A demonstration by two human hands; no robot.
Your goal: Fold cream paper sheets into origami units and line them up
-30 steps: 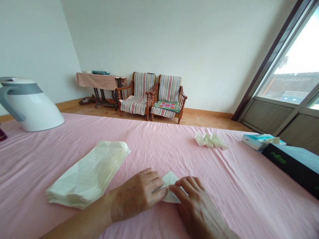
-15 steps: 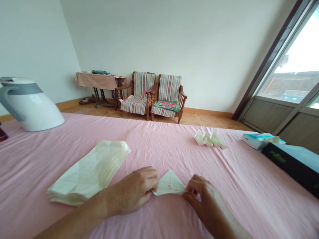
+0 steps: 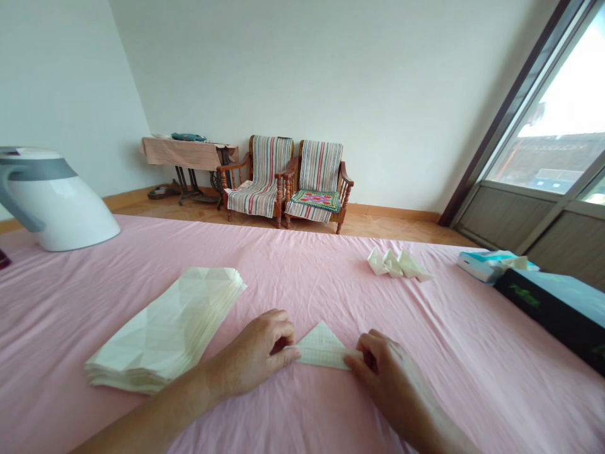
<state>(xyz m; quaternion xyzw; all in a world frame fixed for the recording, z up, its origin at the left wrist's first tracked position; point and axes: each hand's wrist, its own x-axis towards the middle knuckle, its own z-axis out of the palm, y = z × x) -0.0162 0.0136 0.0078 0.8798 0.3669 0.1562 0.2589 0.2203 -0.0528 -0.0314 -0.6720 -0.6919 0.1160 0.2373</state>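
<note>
Paper triangle [image 3: 321, 345], faintly gridded and creased flat, lies lower on the wrinkled pink cloth worktop [image 3: 331, 284] than half a second ago. The left hand [image 3: 262, 353] pinches its left corner and the right hand [image 3: 378, 369] its right. A faceted sheet stack [image 3: 165, 328] lies left of the left hand.

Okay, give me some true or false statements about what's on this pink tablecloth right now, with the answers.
1. The left hand and right hand both grip the folded paper triangle. True.
2. The paper stack lies right of the hands. False: the paper stack lies to their left.
3. Three small folded pieces sit farther back on the cloth. True.
4. The white kettle stands at the right edge. False: the white kettle stands at the far left.
</note>
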